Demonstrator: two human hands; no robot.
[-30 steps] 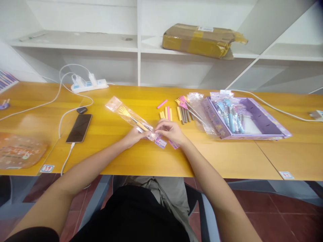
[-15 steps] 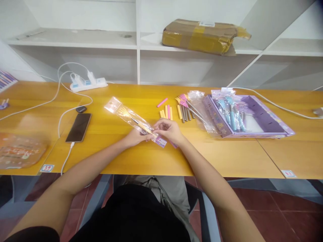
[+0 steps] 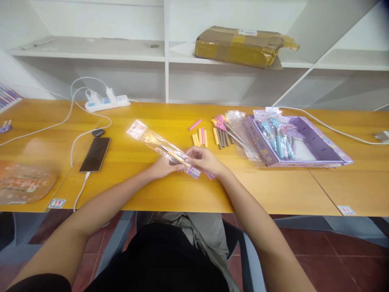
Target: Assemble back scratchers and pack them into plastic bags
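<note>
A yellow hand-shaped back scratcher (image 3: 174, 155) lies inside a clear plastic bag (image 3: 136, 129) with a purple printed end. My left hand (image 3: 165, 166) is closed on the bag's lower part, thumb on top. At the bag's purple end, my right hand (image 3: 204, 159) pinches the plastic with thumb and finger. Beneath the right hand a second purple printed piece (image 3: 209, 174) pokes out. Just beyond my hands are several yellow and pink handle tubes (image 3: 199, 137). Loose pink and yellow scratcher heads on metal rods (image 3: 223, 123) lie beside them.
A purple box (image 3: 322, 140) on the right holds bagged blue back scratchers (image 3: 278, 140). Empty clear bags (image 3: 249, 140) lie against its left side. To the left are a phone (image 3: 95, 154), a charging cable and a power strip (image 3: 107, 103). A taped carton (image 3: 240, 46) sits on the shelf.
The bagged back scratcher and both hands hold nearly the same place. The view has shifted very slightly, and the grip looks unchanged.
</note>
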